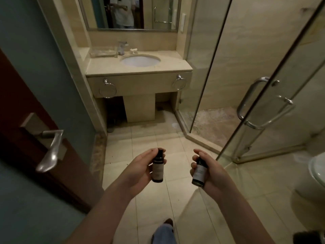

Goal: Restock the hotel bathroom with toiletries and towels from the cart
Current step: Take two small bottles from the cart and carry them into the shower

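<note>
Bottles sit one in each hand, held out over the tiled floor [149,138] in the near middle of the scene. The left hand [139,166] curls round the first bottle [157,169], small and dark with a black cap and a pale label, held upright with a fingertip by the cap. The right hand [209,171] grips the second bottle [198,173], also dark, tilted a little. The two bottles are apart.

Far ahead stands the vanity counter [139,69] with an oval sink [140,61], a faucet [121,48] behind it and a clear tray [102,53] at its far left corner. Two towel rings [107,90] hang on its front panel, and a mirror [130,13] hangs above. On the right is a glass shower door with a chrome handle [263,103], and a toilet [316,169] shows at the near right edge. On the left is a wooden door with a lever handle [51,150].
</note>
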`<state>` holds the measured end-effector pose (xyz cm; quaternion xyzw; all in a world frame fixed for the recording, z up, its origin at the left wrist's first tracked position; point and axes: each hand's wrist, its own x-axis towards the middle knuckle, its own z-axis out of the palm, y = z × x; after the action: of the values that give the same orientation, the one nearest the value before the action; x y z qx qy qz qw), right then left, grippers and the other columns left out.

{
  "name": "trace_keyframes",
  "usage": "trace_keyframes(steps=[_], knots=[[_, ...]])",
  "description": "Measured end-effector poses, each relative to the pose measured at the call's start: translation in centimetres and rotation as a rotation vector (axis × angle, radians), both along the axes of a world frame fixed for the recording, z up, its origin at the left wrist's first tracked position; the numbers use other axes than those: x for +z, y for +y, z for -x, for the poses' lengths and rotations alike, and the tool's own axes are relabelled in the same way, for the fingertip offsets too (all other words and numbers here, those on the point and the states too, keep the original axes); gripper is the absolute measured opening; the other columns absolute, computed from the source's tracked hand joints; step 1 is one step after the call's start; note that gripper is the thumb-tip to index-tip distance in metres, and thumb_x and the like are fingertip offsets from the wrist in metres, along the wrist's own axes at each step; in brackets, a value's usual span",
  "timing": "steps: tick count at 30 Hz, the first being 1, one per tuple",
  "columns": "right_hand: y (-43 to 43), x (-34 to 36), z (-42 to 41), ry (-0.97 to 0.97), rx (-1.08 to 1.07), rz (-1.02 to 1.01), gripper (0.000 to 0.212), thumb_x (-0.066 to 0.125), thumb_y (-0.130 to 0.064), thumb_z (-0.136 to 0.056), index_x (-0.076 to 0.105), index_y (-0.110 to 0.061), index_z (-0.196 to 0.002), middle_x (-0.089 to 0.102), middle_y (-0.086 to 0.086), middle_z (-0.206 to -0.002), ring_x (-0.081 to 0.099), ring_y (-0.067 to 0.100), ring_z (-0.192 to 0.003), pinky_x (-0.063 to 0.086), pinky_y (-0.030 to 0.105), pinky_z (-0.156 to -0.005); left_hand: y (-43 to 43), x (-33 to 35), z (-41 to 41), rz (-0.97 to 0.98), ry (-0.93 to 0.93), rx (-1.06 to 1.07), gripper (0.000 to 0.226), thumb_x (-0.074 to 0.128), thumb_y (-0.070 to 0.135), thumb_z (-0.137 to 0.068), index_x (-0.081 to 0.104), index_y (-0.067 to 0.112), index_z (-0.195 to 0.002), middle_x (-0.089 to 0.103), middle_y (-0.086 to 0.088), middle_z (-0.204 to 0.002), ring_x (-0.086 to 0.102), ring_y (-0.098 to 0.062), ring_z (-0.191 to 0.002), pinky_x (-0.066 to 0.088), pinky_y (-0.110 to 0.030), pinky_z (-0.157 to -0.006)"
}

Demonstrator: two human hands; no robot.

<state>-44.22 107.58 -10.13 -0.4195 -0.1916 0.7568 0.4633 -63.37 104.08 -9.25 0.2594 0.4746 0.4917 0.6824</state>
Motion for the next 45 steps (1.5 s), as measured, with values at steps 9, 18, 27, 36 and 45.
trace_keyframes(steps=[9,18,27,36,45], knots=[[18.8,0.2,0.7,-0.017,0.004,-0.002,0.014,0.046,-0.011,-0.094,0.059,-0.008,-0.1,0.057,0.002,-0.066,0.052,0.01,-0.049,0.047,0.021,-0.045,17.8,0.6,0.3,0.049,0.053,0.06,0.023,0.044,0.022,-0.096,0.064,0.011,-0.101,0.063,-0.004,-0.09,0.058,-0.017,-0.088,0.044,-0.032,-0.079],[31.3,-0.8,-1.5,-0.027,-0.102,0.059,0.011,0.047,-0.01,-0.094,0.058,-0.009,-0.097,0.058,0.002,-0.064,0.052,0.011,-0.048,0.048,0.022,-0.045,31.6,-1.4,-1.6,0.141,-0.036,0.028,0.023,0.043,0.019,-0.096,0.064,0.008,-0.096,0.067,-0.003,-0.073,0.056,-0.018,-0.081,0.04,-0.03,-0.071],[47.9,-1.6,-3.8,-0.065,-0.355,0.059,0.013,0.047,-0.01,-0.094,0.06,-0.011,-0.091,0.056,0.002,-0.068,0.051,0.011,-0.047,0.046,0.021,-0.045,52.5,-2.1,-3.1,0.086,-0.013,-0.18,0.024,0.042,0.018,-0.096,0.064,0.008,-0.095,0.065,-0.006,-0.075,0.056,-0.019,-0.08,0.04,-0.029,-0.076],[60.5,-0.5,-7.6,-0.045,-0.655,0.067,0.014,0.048,-0.012,-0.093,0.061,-0.014,-0.09,0.057,0.0,-0.068,0.052,0.009,-0.047,0.045,0.02,-0.046,71.1,-1.1,-6.8,0.042,0.06,-0.461,0.021,0.043,0.017,-0.095,0.063,0.011,-0.093,0.063,-0.004,-0.078,0.057,-0.017,-0.078,0.043,-0.027,-0.073],[69.5,-0.4,-16.3,0.055,-0.89,0.029,0.012,0.047,-0.015,-0.093,0.058,-0.015,-0.089,0.058,-0.003,-0.06,0.052,0.007,-0.045,0.046,0.016,-0.045,83.1,-1.0,-16.9,-0.053,0.116,-0.757,0.021,0.046,0.025,-0.095,0.065,0.018,-0.098,0.064,-0.001,-0.093,0.058,-0.016,-0.09,0.042,-0.029,-0.079]])
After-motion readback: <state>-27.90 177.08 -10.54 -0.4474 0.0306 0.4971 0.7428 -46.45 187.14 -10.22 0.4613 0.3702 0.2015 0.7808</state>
